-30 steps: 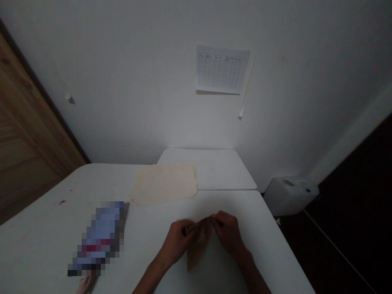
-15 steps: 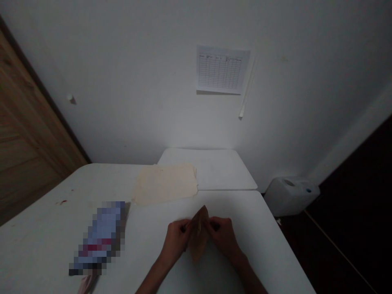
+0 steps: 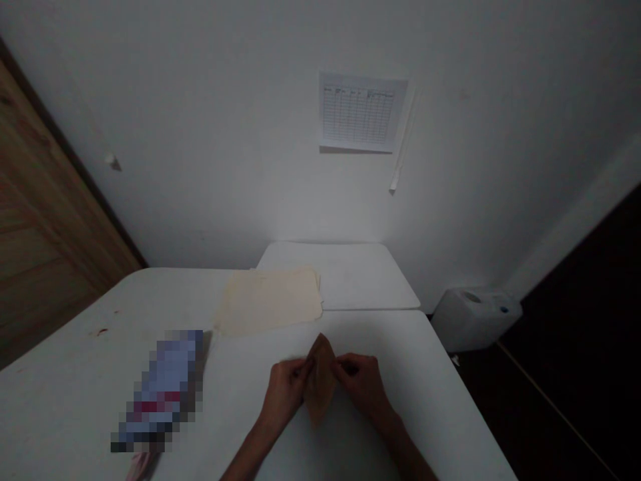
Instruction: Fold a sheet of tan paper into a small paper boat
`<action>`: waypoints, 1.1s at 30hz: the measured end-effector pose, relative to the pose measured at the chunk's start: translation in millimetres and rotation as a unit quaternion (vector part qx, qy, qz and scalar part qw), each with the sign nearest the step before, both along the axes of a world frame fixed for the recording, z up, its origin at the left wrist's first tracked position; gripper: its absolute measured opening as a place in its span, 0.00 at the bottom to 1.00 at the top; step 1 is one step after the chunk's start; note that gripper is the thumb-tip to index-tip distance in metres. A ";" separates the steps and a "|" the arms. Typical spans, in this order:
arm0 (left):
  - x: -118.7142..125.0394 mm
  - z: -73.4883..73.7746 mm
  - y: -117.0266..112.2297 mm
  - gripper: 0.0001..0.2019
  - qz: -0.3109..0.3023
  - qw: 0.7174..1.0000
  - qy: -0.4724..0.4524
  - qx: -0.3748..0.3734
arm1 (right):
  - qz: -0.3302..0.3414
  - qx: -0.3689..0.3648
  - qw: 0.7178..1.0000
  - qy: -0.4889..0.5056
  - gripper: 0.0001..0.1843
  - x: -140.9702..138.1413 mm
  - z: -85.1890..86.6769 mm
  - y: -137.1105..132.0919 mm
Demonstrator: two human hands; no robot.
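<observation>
A: What dominates the scene?

B: A pale wall (image 3: 220,133), with a white table (image 3: 451,407) pushed up near it, probably to leave the near side free for working.

A: And around it?

B: A white jug (image 3: 471,331) sits low past the table's right edge, seemingly out of the way. Tan sheets (image 3: 270,304) lie flat toward the back, perhaps within easy reach. A pixelated item (image 3: 163,381) rests at left, too masked to identify. A chart (image 3: 358,113) hangs on the wall, likely for reading.

A: The hands?

B: 2, bare, over the table's near part. The left hand (image 3: 283,387) and right hand (image 3: 361,382) each have thumb and fingers clamped on opposite sides of a folded brown paper (image 3: 322,384).

A: Why 2 sides?

B: Presumably to hold thin stuff evenly and steer its pointed shape. Whether its lower tip touches the table, I cannot tell.
</observation>
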State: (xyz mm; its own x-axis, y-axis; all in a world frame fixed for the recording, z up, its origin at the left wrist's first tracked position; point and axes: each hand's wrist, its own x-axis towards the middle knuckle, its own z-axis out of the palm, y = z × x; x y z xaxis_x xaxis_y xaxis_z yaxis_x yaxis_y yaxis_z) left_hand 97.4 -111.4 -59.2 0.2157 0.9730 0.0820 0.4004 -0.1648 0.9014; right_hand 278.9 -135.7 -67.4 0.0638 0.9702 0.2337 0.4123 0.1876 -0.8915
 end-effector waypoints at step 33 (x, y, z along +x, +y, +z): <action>-7.3 2.3 6.5 0.18 0.042 0.991 -0.001 0.126 | 0.091 -0.009 0.996 -0.005 0.08 3.3 -3.8 -0.4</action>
